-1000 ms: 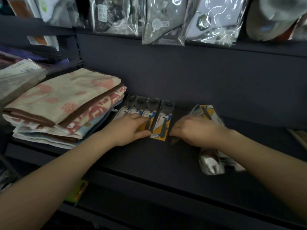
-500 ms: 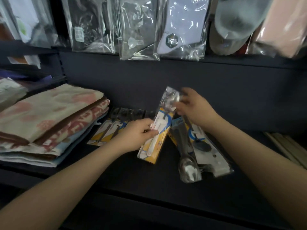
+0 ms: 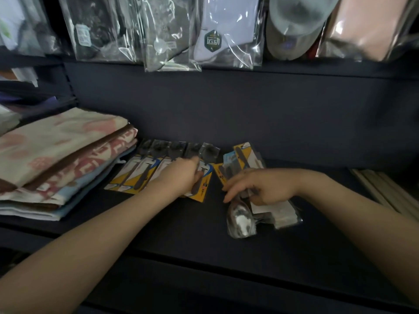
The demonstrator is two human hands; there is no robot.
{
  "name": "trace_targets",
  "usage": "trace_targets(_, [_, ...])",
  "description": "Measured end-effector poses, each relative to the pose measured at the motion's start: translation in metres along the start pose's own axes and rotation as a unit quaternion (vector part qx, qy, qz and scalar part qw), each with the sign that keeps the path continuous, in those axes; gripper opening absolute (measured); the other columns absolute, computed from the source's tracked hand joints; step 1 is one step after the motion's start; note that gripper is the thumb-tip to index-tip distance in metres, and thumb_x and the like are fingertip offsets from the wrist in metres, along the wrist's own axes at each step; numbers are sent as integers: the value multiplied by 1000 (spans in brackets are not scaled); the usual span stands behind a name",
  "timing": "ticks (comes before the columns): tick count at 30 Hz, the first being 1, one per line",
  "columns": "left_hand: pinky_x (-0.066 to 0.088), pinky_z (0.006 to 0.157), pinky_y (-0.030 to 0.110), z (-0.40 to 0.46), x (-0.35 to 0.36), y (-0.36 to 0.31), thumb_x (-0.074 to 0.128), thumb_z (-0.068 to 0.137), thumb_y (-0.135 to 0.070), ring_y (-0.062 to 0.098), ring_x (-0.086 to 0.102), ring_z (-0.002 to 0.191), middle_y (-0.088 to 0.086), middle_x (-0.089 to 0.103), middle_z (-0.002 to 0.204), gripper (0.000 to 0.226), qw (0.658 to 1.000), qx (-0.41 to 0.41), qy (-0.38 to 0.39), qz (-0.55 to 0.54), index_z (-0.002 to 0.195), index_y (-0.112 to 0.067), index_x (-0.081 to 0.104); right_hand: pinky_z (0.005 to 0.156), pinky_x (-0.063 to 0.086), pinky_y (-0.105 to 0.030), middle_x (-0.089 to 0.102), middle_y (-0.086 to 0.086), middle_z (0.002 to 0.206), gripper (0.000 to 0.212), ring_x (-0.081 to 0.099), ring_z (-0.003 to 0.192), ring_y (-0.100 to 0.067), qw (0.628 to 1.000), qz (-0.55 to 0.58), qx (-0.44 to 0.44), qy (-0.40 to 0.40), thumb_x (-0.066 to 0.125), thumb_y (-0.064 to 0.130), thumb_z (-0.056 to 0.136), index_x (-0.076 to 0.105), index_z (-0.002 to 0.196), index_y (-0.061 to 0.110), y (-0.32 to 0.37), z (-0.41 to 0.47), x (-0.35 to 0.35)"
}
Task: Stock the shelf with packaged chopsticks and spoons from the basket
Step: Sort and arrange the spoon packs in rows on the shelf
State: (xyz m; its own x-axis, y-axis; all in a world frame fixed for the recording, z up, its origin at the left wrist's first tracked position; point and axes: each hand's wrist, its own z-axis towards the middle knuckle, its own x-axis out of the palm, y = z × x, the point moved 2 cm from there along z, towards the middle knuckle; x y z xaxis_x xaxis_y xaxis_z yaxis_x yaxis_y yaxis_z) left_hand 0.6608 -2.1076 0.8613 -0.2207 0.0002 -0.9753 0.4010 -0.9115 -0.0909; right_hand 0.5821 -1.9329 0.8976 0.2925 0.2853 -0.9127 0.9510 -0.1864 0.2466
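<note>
The packaged spoons [image 3: 240, 214] appeared light and stiff along the card backing but slick in their clear film, so a pinch across the card edges seemed the surest hold. The loose pile lay on the shelf [image 3: 181, 234] under the right hand [image 3: 265, 186], whose curled fingers gripped it. The left hand [image 3: 181, 177] pressed flat on the laid-out row [image 3: 145, 171], just beside the pile.

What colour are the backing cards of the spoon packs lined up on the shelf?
Yellow with white and blue, on the spoon packs; head view.
</note>
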Motion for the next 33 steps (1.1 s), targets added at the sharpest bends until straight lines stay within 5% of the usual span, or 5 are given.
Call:
trace_targets(7, [45,61,34,2,9,0,34,97,-30,32,62,85,13,65,96,32,996,55,-36,58,122,-22,53,98,30,-20,52,2,133,34,41,123,-16,996,-44,-32,-76,59,12,88,63,119,23,3,1,5])
trace_targets(14, [31,109,35,-9,-2,16,39,97,-31,18,28,137,-3,29,152,40,972,210,92,43,137,-30,43,96,43,-29,65,-4,113,24,57,108,-18,971,-17,-99,-215,55,1,89,68,108,11,-2,2,2])
trace_targets(18, [21,115,30,-19,-6,29,39,96,-37,11,19,142,-9,18,155,51,976,178,110,-61,145,-32,24,87,49,-17,64,7,105,25,62,98,-4,925,76,-106,-357,53,16,89,66,110,11,6,0,-18])
trace_targets(26, [37,80,-1,-58,-66,6,45,95,-28,-19,53,98,-24,57,110,25,895,144,-47,-419,117,-39,46,59,50,-17,71,6,77,17,66,70,-4,765,410,-127,-479,53,9,93,63,86,20,54,20,-50])
trace_targets(33, [52,64,15,-67,-60,20,48,94,-16,1,66,68,-4,71,78,16,827,21,0,-562,100,-12,62,60,54,-14,67,-5,78,14,65,64,-6,701,585,-88,-397,49,10,95,61,90,6,67,53,-37])
